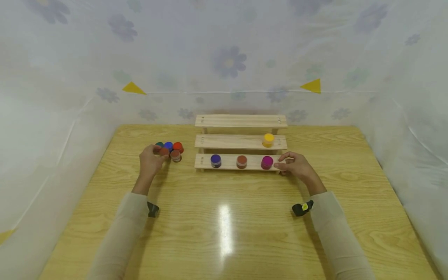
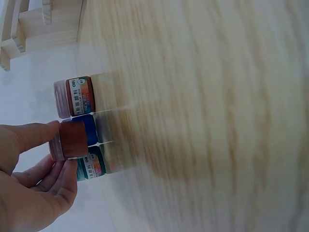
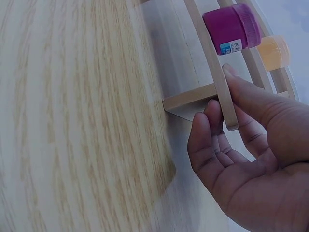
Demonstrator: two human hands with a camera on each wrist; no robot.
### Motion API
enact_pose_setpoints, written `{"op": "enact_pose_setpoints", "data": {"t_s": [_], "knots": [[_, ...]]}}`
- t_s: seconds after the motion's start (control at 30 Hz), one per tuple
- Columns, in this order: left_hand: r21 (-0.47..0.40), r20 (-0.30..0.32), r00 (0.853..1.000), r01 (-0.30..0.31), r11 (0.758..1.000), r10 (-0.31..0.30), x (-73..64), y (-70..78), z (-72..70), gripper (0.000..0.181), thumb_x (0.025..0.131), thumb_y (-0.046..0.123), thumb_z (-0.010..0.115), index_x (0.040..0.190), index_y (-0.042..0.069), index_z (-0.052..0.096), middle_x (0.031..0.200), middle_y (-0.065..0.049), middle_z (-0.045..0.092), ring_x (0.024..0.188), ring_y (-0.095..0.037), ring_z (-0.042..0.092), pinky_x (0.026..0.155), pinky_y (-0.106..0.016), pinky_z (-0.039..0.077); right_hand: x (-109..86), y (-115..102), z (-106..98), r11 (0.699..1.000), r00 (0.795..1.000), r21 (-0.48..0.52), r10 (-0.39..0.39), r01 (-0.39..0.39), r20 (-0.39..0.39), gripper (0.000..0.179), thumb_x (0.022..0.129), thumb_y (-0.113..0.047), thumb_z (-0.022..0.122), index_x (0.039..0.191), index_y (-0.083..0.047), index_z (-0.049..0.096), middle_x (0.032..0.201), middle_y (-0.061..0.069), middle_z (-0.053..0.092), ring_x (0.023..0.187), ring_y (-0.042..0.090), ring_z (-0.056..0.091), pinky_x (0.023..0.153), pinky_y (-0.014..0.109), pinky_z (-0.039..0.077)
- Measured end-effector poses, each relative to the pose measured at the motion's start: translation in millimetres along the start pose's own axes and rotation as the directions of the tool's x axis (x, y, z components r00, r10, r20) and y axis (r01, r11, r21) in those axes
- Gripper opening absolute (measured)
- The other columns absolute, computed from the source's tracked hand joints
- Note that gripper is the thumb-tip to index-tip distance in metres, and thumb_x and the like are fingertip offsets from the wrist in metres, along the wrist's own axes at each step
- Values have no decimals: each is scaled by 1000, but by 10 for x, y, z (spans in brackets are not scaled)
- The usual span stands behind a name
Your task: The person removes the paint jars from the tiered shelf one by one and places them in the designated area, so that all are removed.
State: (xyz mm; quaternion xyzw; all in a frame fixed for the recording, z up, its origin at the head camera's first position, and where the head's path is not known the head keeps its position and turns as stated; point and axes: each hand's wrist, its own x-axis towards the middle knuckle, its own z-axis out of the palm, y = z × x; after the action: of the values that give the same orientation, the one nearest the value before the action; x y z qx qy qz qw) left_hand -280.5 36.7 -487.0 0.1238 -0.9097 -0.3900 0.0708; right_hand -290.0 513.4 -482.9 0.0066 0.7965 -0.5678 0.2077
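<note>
My left hand (image 1: 149, 164) pinches a brown paint jar (image 2: 73, 139) between thumb and fingers, lifted off the table beside a small group of jars. In that group are a teal jar (image 2: 92, 163), a blue jar (image 1: 168, 146), a red jar (image 1: 177, 147) and another brown jar (image 1: 175, 156). At the right end of a three-step wooden rack (image 1: 241, 121), my right hand (image 1: 298, 167) grips the lowest board, thumb above and fingers beneath. On that board stand a purple-blue jar (image 1: 216, 161), a brown jar (image 1: 241, 161) and a magenta jar (image 3: 231, 29).
A yellow jar (image 1: 268, 140) stands at the right of the rack's middle step. The wood-grain table (image 1: 196, 225) reaches back to a flowered white sheet (image 1: 168, 58), which also hangs at both sides.
</note>
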Motion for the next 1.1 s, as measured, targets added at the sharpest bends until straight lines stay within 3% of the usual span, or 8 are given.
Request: {"op": "enact_pose_setpoints", "data": {"t_s": [0.37,0.57,0.77,1.1], "knots": [[27,34,999,-37,999,36,14,-68,40,39,87,7,67,118,-12,53,117,-30,57,110,-42,55,97,-50,45,48,86,-12,1000,1000,-6,-16,16,-7,32,86,-19,70,107,-1,53,59,-4,50,65,13,63,72,32,57],[36,50,998,-28,999,26,19,-69,41,39,88,7,65,118,-13,53,118,-32,56,111,-43,54,97,-50,45,57,78,-15,1000,1000,6,-7,7,7,32,88,-15,68,110,2,52,63,-2,57,66,13,63,73,33,57],[41,52,999,-18,999,16,44,-77,48,39,87,7,66,118,-13,53,119,-31,56,111,-42,54,96,-49,46,52,75,-21,1000,1000,9,-6,6,7,32,88,-15,68,110,2,52,62,-3,55,67,14,64,73,33,57],[29,70,998,-12,1000,10,22,-68,17,48,84,10,69,122,-13,51,119,-31,55,112,-43,53,98,-50,45,-85,-126,40,1000,1000,-10,3,-3,-3,31,88,-10,67,108,7,51,56,-1,46,65,16,64,74,37,58]]}}
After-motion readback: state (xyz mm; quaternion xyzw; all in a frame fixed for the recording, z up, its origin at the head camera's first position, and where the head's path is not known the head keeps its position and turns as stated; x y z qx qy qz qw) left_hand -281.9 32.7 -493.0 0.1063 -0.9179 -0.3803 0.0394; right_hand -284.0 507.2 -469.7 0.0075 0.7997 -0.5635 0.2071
